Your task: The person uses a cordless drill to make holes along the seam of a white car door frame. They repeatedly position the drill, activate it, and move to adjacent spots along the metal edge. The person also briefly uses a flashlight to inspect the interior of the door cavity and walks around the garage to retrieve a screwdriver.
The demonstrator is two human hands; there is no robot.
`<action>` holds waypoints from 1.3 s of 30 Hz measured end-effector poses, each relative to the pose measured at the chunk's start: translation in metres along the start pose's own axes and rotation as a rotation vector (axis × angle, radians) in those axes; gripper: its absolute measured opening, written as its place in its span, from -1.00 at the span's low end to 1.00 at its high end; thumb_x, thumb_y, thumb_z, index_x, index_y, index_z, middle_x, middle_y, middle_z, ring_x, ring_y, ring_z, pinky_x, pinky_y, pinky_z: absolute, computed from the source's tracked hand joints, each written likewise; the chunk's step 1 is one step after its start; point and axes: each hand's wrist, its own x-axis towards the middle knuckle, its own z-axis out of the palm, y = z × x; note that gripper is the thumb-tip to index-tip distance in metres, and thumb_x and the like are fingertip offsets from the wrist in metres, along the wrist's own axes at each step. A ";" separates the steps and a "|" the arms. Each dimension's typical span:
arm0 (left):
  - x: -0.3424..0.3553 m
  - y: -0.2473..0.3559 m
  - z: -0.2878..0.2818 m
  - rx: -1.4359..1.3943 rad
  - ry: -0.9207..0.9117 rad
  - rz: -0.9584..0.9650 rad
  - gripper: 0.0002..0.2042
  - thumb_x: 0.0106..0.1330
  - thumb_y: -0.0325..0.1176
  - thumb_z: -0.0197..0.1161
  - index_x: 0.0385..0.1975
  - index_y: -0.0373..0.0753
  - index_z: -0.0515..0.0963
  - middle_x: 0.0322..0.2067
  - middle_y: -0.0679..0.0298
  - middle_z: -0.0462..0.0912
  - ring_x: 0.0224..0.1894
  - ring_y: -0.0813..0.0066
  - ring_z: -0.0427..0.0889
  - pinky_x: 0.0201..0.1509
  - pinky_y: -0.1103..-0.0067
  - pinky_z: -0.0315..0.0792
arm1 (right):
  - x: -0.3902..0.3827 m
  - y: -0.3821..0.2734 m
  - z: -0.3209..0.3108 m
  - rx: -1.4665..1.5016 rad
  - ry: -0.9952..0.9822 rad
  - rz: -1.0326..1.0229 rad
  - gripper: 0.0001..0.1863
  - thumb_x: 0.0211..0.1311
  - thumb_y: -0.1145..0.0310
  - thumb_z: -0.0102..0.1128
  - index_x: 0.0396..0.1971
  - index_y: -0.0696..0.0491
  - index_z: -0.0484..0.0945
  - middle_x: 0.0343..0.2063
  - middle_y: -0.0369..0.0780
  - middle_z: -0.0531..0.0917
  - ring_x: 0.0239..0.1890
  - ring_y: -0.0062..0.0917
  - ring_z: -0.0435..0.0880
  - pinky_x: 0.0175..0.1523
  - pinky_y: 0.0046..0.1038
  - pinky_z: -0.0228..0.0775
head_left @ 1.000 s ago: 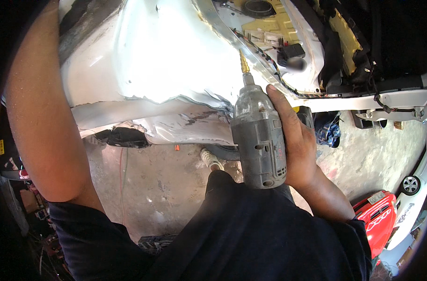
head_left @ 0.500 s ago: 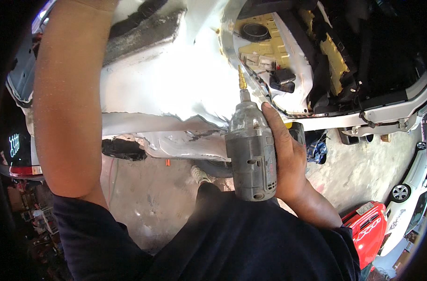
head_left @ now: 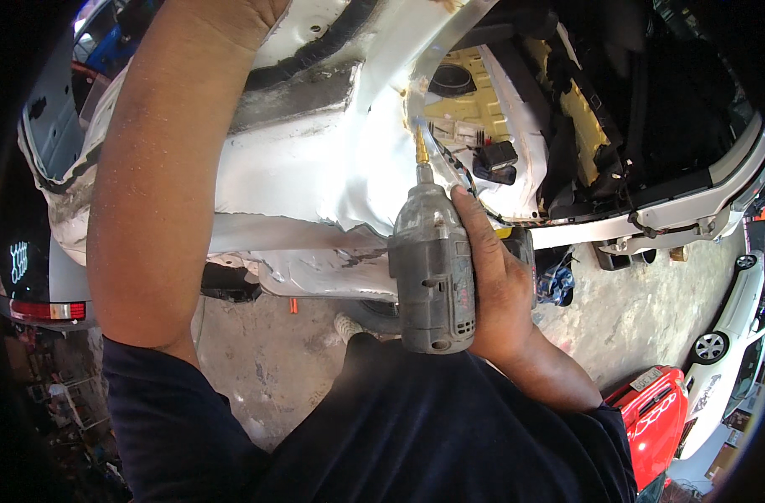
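My right hand is wrapped round a grey and black cordless power driver, fitted with a gold stepped drill bit. The bit's tip is near an inner edge of the white bare car body; I cannot tell whether it touches. My left arm reaches up along the left, and only a small part of my left hand shows at the top edge, by the bodywork; its fingers are hidden.
A yellow panel with a round speaker and dark trim lie inside the car opening. Below are the concrete floor, my foot and blue cloth. A red car part, a white car and a tail light surround me.
My left arm has moved rightward in view as it stays raised. The driver and my right hand have shifted a little left. More of the bodywork at the top left now shows.
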 end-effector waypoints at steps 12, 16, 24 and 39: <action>0.003 0.004 0.003 -0.068 0.057 -0.052 -0.34 0.48 0.17 0.25 0.30 -0.31 0.59 0.08 0.03 0.77 0.00 0.37 0.77 0.09 0.52 0.66 | 0.007 -0.004 -0.010 -0.054 0.027 -0.051 0.08 0.11 0.25 0.58 0.59 0.19 0.17 0.03 0.06 0.74 -0.06 -0.13 0.85 0.00 -0.22 0.72; 0.002 0.004 0.006 0.001 0.070 -0.016 -0.31 0.47 0.18 0.26 0.32 -0.32 0.56 0.11 0.01 0.75 0.02 0.35 0.75 0.12 0.52 0.64 | 0.004 -0.003 -0.009 -0.021 -0.003 0.013 0.03 0.11 0.26 0.58 0.57 0.17 0.25 0.11 0.11 0.75 0.00 -0.11 0.86 0.09 -0.23 0.71; -0.002 0.007 0.009 -0.031 0.089 -0.054 -0.22 0.42 0.24 0.28 0.39 -0.34 0.49 0.20 -0.10 0.66 0.13 0.21 0.70 0.19 0.45 0.61 | 0.005 0.003 -0.002 -0.052 -0.001 -0.028 0.07 0.12 0.24 0.58 0.60 0.18 0.18 0.01 0.07 0.74 -0.06 -0.10 0.84 0.01 -0.19 0.72; 0.004 0.005 0.007 -0.095 0.074 -0.015 -0.32 0.49 0.14 0.26 0.34 -0.36 0.53 0.09 -0.03 0.74 0.01 0.35 0.77 0.11 0.50 0.67 | 0.006 0.011 0.006 -0.023 0.035 -0.054 0.04 0.09 0.29 0.56 0.58 0.17 0.24 -0.13 -0.06 0.75 -0.21 -0.22 0.83 -0.12 -0.25 0.70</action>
